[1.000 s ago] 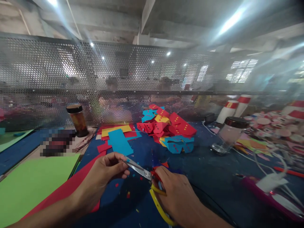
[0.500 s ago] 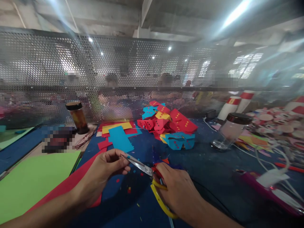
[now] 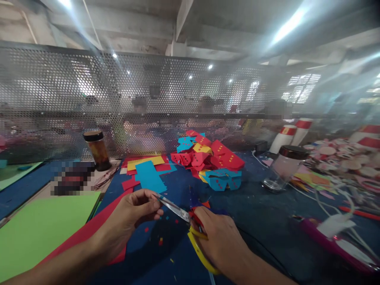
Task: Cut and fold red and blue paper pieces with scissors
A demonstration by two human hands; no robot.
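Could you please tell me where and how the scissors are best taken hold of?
Probably by the yellow handle, coming from the right, where the right hand holds the scissors. Its curved shape suits a grip, while the metal blades slant leftward, their tips at the left hand, so that end is best avoided.

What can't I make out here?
Head view: whether the left hand pinches anything by the scissors; too small.
Head view: part of the red handle, hidden by the right hand.
Head view: people, blurred behind the perforated screen.
Head view: the green sheet, cut off by the left edge.
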